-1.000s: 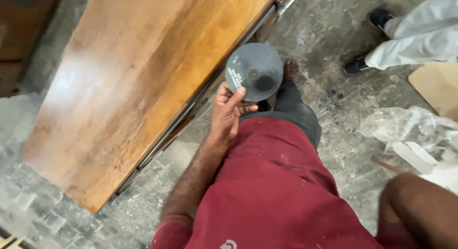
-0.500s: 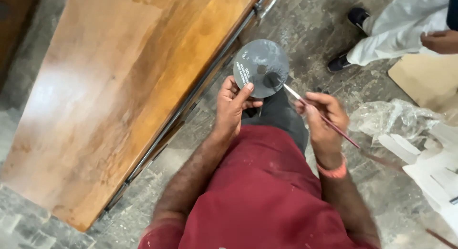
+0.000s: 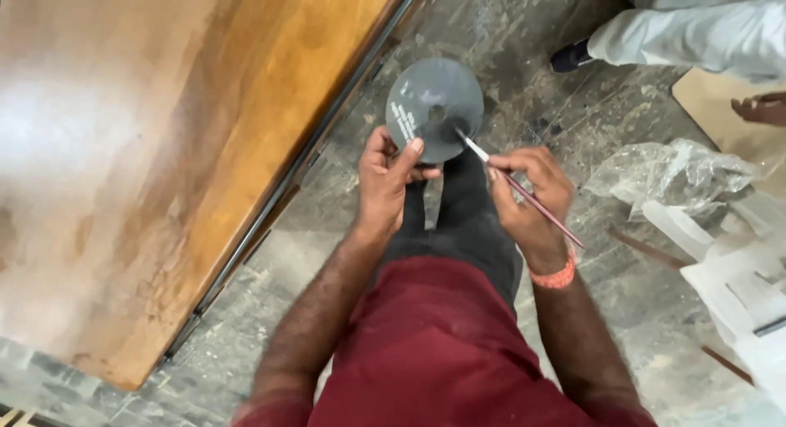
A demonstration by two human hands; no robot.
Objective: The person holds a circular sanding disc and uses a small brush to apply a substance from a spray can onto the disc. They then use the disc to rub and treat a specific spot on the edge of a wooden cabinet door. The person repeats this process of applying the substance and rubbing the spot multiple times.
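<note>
Gripping: left hand (image 3: 389,181) clasps grey disc (image 3: 434,108) by its lower edge, thumb across the face. Right hand (image 3: 528,194) pinches thin brush (image 3: 524,194), tip touching disc at 5 o'clock. Wooden board (image 3: 164,149) at 9 o'clock; crumpled plastic (image 3: 671,169) at 3 o'clock.

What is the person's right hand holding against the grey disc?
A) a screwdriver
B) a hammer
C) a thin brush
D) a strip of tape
C: the right hand pinches a thin brush whose tip meets the grey disc, which the left hand holds.
</note>
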